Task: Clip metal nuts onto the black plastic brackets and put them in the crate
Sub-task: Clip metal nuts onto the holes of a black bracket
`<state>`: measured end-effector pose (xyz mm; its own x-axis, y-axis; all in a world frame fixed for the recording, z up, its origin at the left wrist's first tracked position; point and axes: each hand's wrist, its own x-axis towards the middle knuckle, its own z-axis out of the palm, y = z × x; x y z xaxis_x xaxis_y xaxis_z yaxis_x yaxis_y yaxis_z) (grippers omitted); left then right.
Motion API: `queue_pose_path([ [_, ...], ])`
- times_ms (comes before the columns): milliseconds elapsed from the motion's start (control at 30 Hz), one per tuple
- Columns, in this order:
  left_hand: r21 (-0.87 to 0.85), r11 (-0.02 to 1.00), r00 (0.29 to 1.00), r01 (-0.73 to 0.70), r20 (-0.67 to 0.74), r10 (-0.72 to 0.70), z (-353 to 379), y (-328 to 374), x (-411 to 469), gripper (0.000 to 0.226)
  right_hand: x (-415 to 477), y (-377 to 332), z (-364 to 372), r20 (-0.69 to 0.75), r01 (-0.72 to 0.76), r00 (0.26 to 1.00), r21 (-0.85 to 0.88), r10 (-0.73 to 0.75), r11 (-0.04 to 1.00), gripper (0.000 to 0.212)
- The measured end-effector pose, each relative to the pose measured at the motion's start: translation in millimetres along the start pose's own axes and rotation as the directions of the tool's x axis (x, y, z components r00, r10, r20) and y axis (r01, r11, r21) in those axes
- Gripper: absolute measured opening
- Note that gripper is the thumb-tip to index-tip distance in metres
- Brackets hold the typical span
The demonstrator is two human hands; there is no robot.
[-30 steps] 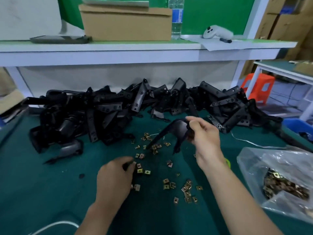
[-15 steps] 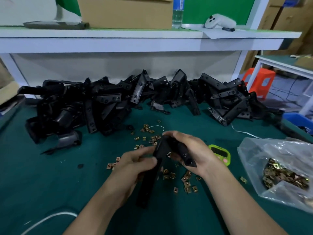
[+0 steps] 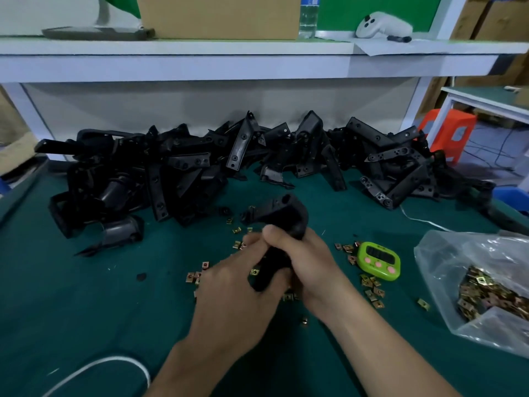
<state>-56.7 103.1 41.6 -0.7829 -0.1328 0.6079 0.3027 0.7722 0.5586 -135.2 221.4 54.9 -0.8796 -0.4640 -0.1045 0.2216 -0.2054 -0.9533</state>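
Observation:
Both hands hold one black plastic bracket [image 3: 282,214] above the green table [image 3: 71,296]. My right hand [image 3: 310,267] grips its middle, thumb on top. My left hand [image 3: 237,293] curls round its lower end; whether it also pinches a nut is hidden. The bracket's upper end sticks up and away from me. Several brass metal nuts [image 3: 372,290] lie scattered on the mat around and under the hands. A long heap of black brackets [image 3: 200,167] runs along the back of the table. No crate is in view.
A clear plastic bag of nuts [image 3: 486,285] lies at the right. A green timer [image 3: 378,260] sits beside my right hand. A white cable [image 3: 94,368] curves at the front left. A white shelf [image 3: 229,58] with a cardboard box overhangs the back.
The bracket came down from my raised right hand to the table's middle, and my left hand left the nuts and took its lower end. Since then the bracket has tipped more upright.

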Motion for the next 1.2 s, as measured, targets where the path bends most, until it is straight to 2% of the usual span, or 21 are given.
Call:
queue_pose_path([
  [100,-0.072,0.996,0.993,0.057,-0.096,-0.063,-3,-8,0,0.041,3,-3,-13,-0.103,-0.052,0.993,0.060,0.058,0.997,0.021],
  [167,-0.155,0.963,0.956,0.219,-0.162,-0.244,-7,-13,5,0.041,2,-7,-23,-0.003,-0.168,0.986,0.073,0.169,0.983,0.024],
  [200,-0.207,0.937,0.941,0.280,-0.132,-0.311,-9,-17,7,0.040,2,-8,-29,0.083,-0.241,0.968,0.056,0.236,0.969,0.025],
  [300,-0.429,0.806,0.912,0.408,0.146,-0.384,-7,-25,12,0.028,2,-8,-42,0.274,-0.369,0.891,-0.025,0.362,0.929,0.023],
  [367,-0.525,0.685,0.862,0.506,0.269,-0.430,-5,-26,15,0.031,5,-2,-44,0.269,-0.386,0.879,-0.086,0.394,0.919,0.028],
  [433,-0.578,0.565,0.800,0.589,0.321,-0.506,-4,-29,16,0.037,9,2,-43,0.208,-0.349,0.905,-0.134,0.371,0.927,0.030],
  [500,-0.614,0.497,0.767,0.613,0.314,-0.559,-4,-31,16,0.046,10,0,-42,0.153,-0.263,0.943,-0.204,0.296,0.943,0.035],
  [533,-0.618,0.497,0.758,0.609,0.271,-0.593,-3,-34,16,0.047,9,-3,-42,0.121,-0.203,0.960,-0.322,0.252,0.925,0.044],
  [567,-0.605,0.517,0.748,0.606,0.211,-0.630,-2,-36,16,0.046,7,-6,-41,0.083,-0.134,0.976,-0.496,0.201,0.858,0.054],
  [600,-0.581,0.553,0.747,0.598,0.152,-0.647,-1,-37,15,0.042,4,-9,-38,0.041,-0.075,0.989,-0.678,0.139,0.731,0.063],
  [633,-0.549,0.592,0.754,0.589,0.109,-0.648,1,-37,15,0.038,2,-9,-36,0.000,-0.032,0.998,-0.834,0.058,0.551,0.072],
  [667,-0.515,0.636,0.773,0.574,0.086,-0.628,3,-36,14,0.034,-1,-6,-32,-0.027,-0.009,0.998,-0.947,-0.051,0.322,0.078],
  [700,-0.487,0.671,0.793,0.559,0.078,-0.604,4,-34,14,0.031,-3,-2,-28,-0.018,-0.002,0.984,-0.996,-0.176,0.094,0.079],
  [733,-0.472,0.698,0.813,0.538,0.073,-0.578,4,-34,14,0.031,-5,1,-22,0.008,-0.014,0.957,-0.997,-0.290,-0.073,0.070],
  [767,-0.477,0.713,0.828,0.514,0.061,-0.557,2,-35,16,0.032,-5,4,-17,0.015,-0.040,0.932,-0.989,-0.362,-0.143,0.054],
  [833,-0.437,0.750,0.840,0.497,0.028,-0.541,-3,-43,18,0.026,-2,8,-16,-0.013,-0.072,0.901,-0.990,-0.433,-0.120,0.030],
  [900,-0.157,0.862,0.873,0.482,0.011,-0.487,-11,-57,19,0.016,3,10,-24,-0.055,-0.096,0.908,-0.992,-0.414,-0.079,0.023],
  [933,-0.020,0.880,0.879,0.475,0.056,-0.474,-15,-64,19,0.019,5,11,-29,-0.073,-0.107,0.916,-0.992,-0.395,-0.064,0.020],
  [1000,0.118,0.882,0.854,0.456,0.223,-0.471,-18,-72,15,0.026,9,14,-37,-0.104,-0.130,0.931,-0.990,-0.350,-0.051,0.016],
  [1067,0.172,0.893,0.844,0.416,0.290,-0.450,-14,-73,13,0.022,13,16,-41,-0.119,-0.137,0.943,-0.990,-0.311,-0.038,0.016],
  [1200,0.168,0.885,0.857,0.434,0.228,-0.463,-2,-74,12,0.013,17,20,-43,-0.110,-0.118,0.947,-0.993,-0.303,-0.006,0.017],
])
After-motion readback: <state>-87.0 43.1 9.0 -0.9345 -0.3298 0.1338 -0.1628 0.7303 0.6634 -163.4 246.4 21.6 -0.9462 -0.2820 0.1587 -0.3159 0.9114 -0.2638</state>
